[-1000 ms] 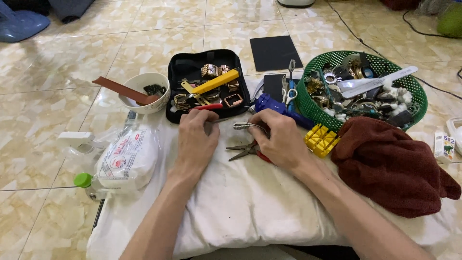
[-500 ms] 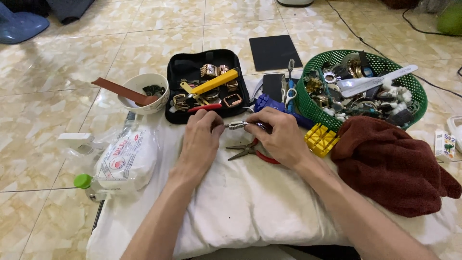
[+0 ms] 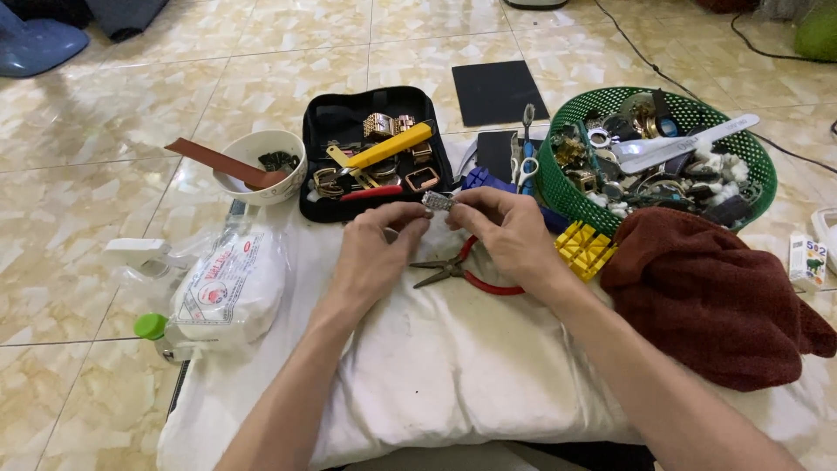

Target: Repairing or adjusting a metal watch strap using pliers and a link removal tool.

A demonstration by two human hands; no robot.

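I hold a small silver metal piece (image 3: 438, 201) between the fingertips of both hands, just above the white cloth (image 3: 453, 366) that covers the cushion in front of me. My left hand (image 3: 377, 253) pinches its near end with thumb and forefinger, the other fingers loosely curled; my right hand (image 3: 506, 228) is closed on the other end in the same way. What the piece is exactly I cannot tell, it is too small.

Under my right hand lie red-handled pliers (image 3: 462, 272) on the cloth, partly hidden by my palm. Just behind my hands sits the open black case (image 3: 324, 139) with a yellow tool (image 3: 388, 146) and some metal buckles. To its left stands a white bowl (image 3: 277, 187); nearer me, a plastic bag (image 3: 228, 288). On my right are a yellow block (image 3: 586, 249), a green basket (image 3: 558, 187) full of parts and a dark red towel (image 3: 715, 296).
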